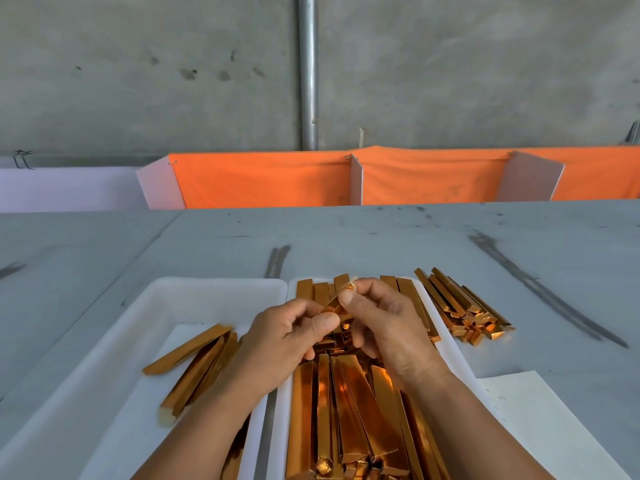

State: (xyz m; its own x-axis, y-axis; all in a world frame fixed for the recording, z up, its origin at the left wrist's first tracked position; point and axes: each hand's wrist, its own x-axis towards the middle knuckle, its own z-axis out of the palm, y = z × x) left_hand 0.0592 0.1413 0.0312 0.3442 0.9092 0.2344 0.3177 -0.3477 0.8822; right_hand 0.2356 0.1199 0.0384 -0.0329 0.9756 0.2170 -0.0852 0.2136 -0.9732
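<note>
Both of my hands hold one narrow shiny gold cardboard box above the right white tray. My left hand pinches its near end between thumb and fingers. My right hand pinches its far end, where a small flap sticks up. Under my hands, the right tray is heaped with many more gold boxes. The left white tray holds several gold boxes lying side by side. A third pile of gold boxes lies on the table right of the trays.
The trays sit on a grey table with dark scuff marks. A white sheet of paper lies at the near right. Behind the table's far edge stand orange cloth partitions, a concrete wall and a metal pipe.
</note>
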